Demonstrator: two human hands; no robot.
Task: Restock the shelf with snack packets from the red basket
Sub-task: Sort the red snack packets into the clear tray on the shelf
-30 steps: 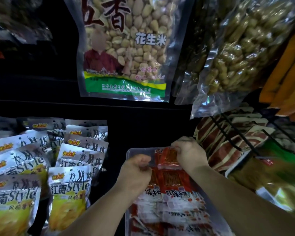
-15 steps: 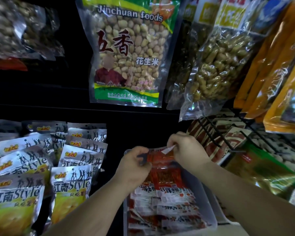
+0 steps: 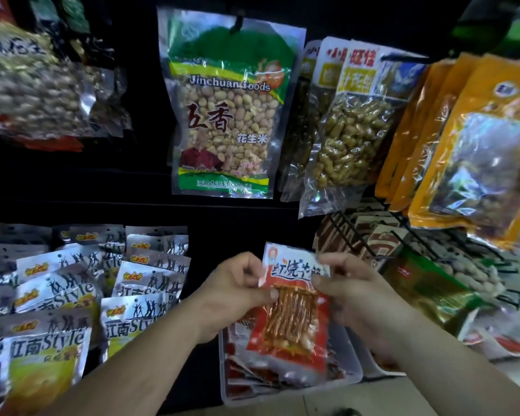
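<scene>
I hold one red snack packet [image 3: 293, 307] upright in front of the shelf, its clear window showing brown strips. My left hand [image 3: 237, 286] pinches its left edge near the top. My right hand [image 3: 351, 289] grips its right edge. Below the packet a clear plastic tray [image 3: 353, 375] holds several more red packets lying flat. No red basket is in view.
Silver and yellow snack packets [image 3: 132, 322] stand in rows at the left. A large peanut bag [image 3: 225, 115] hangs above, with more nut bags [image 3: 351, 136] and orange bags [image 3: 475, 151] to the right. Black wire pegs [image 3: 382, 235] jut out at the right.
Both hands have lifted one red packet up out of the tray and turned it upright. The camera has tilted up, showing more of the hanging bags.
</scene>
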